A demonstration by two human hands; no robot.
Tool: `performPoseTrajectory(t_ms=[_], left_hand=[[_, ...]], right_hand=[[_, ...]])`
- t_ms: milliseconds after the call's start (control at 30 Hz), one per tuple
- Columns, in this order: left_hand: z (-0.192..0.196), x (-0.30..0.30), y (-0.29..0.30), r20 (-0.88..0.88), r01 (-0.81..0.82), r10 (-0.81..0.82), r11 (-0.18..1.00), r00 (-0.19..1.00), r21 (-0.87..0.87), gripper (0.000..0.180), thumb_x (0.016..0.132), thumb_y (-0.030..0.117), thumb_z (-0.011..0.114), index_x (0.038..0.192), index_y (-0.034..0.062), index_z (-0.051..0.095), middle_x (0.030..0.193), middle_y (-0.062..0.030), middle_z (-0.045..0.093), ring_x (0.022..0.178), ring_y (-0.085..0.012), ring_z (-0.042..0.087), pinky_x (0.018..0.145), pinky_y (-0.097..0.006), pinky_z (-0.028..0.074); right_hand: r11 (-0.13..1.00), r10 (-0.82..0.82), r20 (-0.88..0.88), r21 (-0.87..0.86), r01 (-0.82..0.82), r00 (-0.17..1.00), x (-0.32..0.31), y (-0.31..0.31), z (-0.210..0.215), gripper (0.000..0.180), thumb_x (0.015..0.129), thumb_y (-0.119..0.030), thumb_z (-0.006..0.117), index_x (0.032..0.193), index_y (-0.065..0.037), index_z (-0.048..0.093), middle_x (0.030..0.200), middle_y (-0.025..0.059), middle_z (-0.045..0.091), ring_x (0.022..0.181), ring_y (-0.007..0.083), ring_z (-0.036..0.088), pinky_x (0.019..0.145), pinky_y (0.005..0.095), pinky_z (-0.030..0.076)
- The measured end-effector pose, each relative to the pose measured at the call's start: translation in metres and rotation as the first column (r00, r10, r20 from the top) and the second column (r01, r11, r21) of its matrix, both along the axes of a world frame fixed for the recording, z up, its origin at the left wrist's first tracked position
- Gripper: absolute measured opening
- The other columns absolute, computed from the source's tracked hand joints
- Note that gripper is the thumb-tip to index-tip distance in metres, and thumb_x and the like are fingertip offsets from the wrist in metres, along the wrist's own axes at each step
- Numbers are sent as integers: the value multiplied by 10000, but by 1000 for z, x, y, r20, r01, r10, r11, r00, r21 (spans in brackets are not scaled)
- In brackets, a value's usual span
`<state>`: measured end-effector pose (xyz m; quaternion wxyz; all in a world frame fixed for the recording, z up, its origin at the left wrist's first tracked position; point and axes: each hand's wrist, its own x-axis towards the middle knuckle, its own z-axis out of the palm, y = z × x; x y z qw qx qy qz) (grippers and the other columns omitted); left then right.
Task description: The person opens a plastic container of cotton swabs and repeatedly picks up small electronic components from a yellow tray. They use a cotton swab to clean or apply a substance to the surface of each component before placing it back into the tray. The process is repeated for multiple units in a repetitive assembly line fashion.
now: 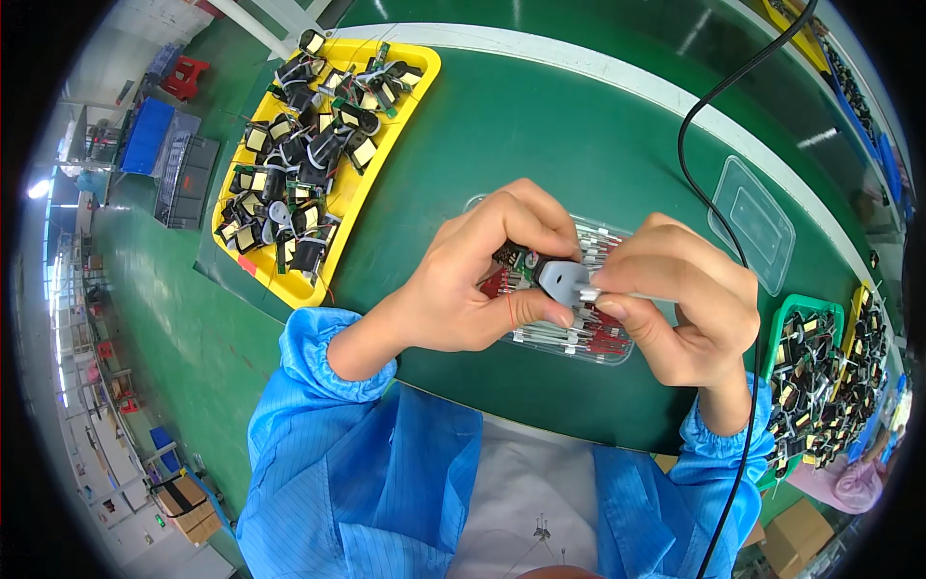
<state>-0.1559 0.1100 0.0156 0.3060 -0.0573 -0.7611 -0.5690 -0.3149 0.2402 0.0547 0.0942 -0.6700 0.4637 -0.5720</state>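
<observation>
My left hand (453, 280) is closed around a small electronic assembly with a grey rounded cap (558, 281) and a bit of green circuit board (526, 262). Thumb and fingertips of my right hand (690, 299) pinch a small whitish cylindrical piece (587, 293), held against the cap's right side. Whether that piece is joined to the cap I cannot tell. Below both hands lies a clear plastic box (617, 360) full of thin red and white leads (603, 340), partly hidden by my fingers.
At the left, a yellow tray (424, 69) is heaped with black assemblies (318, 145). A clear lid (755, 224) lies on the green table (482, 106) at right. A black cable (687, 159) hangs across the right side. Beyond my right arm are a green tray (777, 317) and another yellow tray (860, 304), both filled.
</observation>
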Motion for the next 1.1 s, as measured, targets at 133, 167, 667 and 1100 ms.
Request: performPoseTrajectory(t_ms=[133, 167, 667, 1100], left_hand=[[0, 0, 3, 16, -5, 4, 999, 1000, 44, 430, 705, 221, 814, 972, 29, 538, 937, -120, 598, 830, -228, 586, 711, -327, 471], [-1, 1, 3, 23, 2, -3, 999, 1000, 47, 434, 706, 225, 814, 975, 29, 536, 936, -120, 596, 826, -228, 582, 706, -329, 468], [-5, 0, 9, 16, -26, 23, 984, 1000, 174, 464, 789, 199, 760, 1089, 11, 460, 984, -151, 517, 875, -197, 551, 775, -320, 465], [-5, -1, 24, -161, -273, 271, 962, 949, 11, 447, 750, 164, 790, 1031, -24, 498, 916, -140, 565, 779, -190, 554, 674, -283, 463]], right_hand=[[998, 58, 33, -17, -57, 998, -4, -3, -4, 136, 699, -4, 736, 804, 43, 664, 744, 126, 635, 593, 224, 585, 493, 302, 450], [998, 67, 43, -20, -66, 997, -3, -4, -5, 133, 701, -7, 736, 802, 42, 665, 743, 126, 636, 594, 223, 586, 492, 301, 450], [981, -157, -27, -122, 153, 987, 10, -5, -16, 182, 659, 60, 740, 816, 59, 648, 722, 139, 614, 565, 220, 561, 472, 298, 432], [989, -142, 57, -41, 145, 988, 19, 1, -8, 164, 711, 43, 740, 834, 51, 632, 725, 136, 631, 553, 224, 578, 490, 308, 454]])
